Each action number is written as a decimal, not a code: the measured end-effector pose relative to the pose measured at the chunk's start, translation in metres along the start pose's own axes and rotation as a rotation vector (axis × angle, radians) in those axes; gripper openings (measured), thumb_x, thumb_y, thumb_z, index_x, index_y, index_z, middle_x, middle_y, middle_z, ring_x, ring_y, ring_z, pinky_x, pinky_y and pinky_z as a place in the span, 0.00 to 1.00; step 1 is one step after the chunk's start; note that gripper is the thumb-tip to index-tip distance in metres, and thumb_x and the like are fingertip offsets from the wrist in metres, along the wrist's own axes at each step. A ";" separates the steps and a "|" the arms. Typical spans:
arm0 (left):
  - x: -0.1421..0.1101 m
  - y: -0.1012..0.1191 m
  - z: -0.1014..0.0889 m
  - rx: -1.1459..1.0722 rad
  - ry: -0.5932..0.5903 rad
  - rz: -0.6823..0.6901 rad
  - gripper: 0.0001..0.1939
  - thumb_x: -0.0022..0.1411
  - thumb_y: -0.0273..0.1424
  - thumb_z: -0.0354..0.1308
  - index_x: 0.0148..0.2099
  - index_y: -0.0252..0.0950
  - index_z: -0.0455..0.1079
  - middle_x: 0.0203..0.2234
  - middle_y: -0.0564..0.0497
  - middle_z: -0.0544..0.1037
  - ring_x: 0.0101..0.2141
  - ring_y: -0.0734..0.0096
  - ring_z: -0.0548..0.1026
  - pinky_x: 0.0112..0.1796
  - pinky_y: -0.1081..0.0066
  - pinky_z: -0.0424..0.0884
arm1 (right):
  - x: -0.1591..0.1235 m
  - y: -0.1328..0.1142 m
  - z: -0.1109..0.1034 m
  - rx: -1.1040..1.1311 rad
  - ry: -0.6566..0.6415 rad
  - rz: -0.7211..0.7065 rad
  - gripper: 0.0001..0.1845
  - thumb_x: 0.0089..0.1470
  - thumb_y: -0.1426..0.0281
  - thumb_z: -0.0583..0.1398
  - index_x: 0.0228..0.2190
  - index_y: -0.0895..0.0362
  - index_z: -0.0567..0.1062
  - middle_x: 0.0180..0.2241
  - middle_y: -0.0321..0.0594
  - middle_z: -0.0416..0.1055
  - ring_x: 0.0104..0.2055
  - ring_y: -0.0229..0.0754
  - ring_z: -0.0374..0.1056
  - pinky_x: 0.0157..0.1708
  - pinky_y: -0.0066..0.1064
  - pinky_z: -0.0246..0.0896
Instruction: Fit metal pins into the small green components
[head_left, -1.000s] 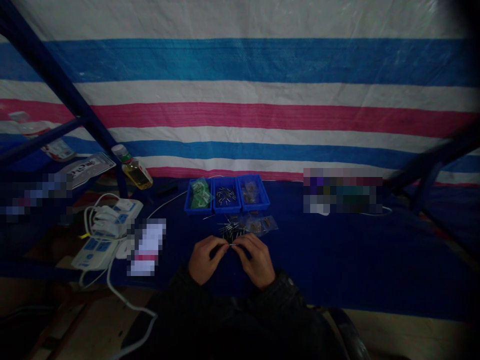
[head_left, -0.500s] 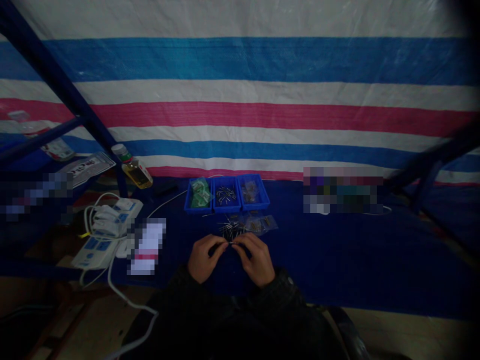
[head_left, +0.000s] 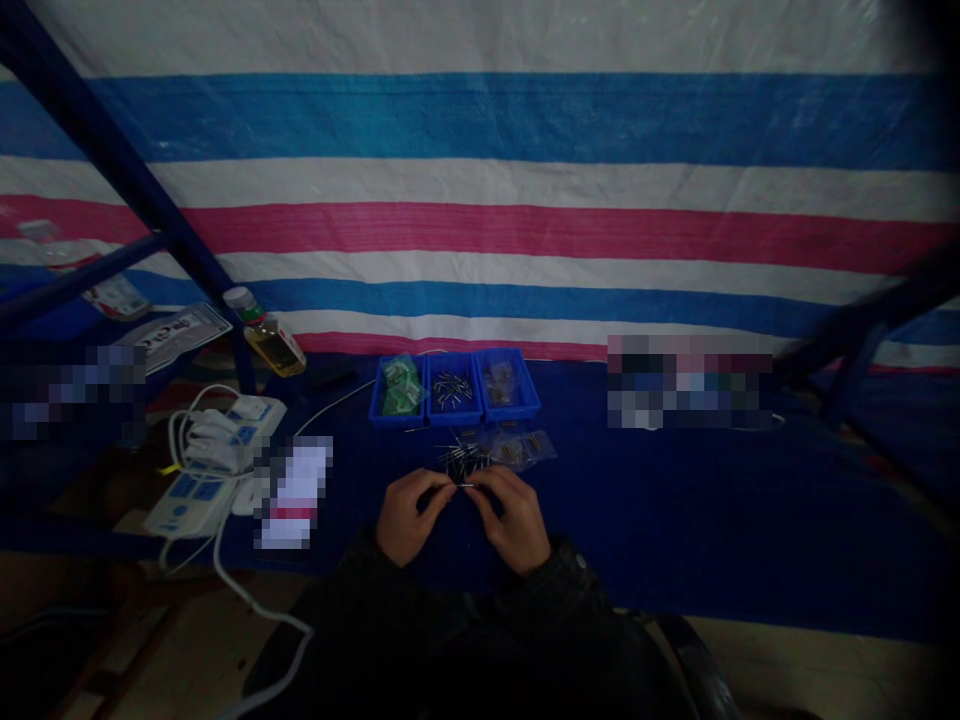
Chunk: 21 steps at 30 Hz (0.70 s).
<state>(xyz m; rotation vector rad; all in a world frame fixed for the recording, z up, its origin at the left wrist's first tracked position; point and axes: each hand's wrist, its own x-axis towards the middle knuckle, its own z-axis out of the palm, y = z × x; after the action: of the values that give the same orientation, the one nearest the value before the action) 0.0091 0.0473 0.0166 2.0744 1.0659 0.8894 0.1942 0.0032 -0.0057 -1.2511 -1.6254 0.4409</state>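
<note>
A thin metal rod (head_left: 464, 486) lies level between the fingertips of both hands. My left hand (head_left: 411, 515) is closed in a pinch at the rod's left end. On the other side my right hand (head_left: 516, 518) pinches it between thumb and forefinger. Just beyond the fingers is a loose pile of slim dark and silver rods (head_left: 463, 457), partly hidden by my hands. Small clear plastic bags (head_left: 517, 448) with brownish pieces inside lie to the right of that pile. What exactly the rod is cannot be made out in the dim light.
Three blue trays stand behind the pile: one with green packets (head_left: 401, 388), one with rods (head_left: 451, 390), one with small bags (head_left: 501, 385). At left are power strips (head_left: 191, 505) with cables, a blurred-out phone-like shape (head_left: 295, 495) and a bottle (head_left: 274, 345).
Both hands stay in nearly the same place, pinching. A little more of the rod shows near the right fingertips now. The trays and pile have not moved.
</note>
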 end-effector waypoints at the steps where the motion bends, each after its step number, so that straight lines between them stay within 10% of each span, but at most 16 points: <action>1: 0.000 0.000 0.000 -0.006 -0.003 0.000 0.09 0.70 0.32 0.58 0.36 0.38 0.76 0.28 0.51 0.79 0.31 0.69 0.78 0.38 0.70 0.72 | 0.000 0.001 0.000 -0.001 -0.005 -0.001 0.07 0.65 0.71 0.58 0.39 0.52 0.77 0.37 0.41 0.78 0.41 0.46 0.74 0.45 0.39 0.70; 21: 0.000 -0.001 0.000 -0.013 0.000 0.007 0.08 0.69 0.32 0.59 0.36 0.37 0.76 0.28 0.51 0.79 0.30 0.70 0.77 0.36 0.71 0.70 | -0.001 -0.002 -0.001 -0.036 0.032 0.048 0.09 0.66 0.72 0.57 0.35 0.53 0.77 0.34 0.41 0.77 0.38 0.45 0.74 0.42 0.36 0.69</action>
<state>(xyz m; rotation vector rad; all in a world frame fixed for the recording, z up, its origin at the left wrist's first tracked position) 0.0091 0.0477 0.0161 2.0686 1.0504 0.8971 0.1944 0.0016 -0.0042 -1.3194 -1.5855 0.4210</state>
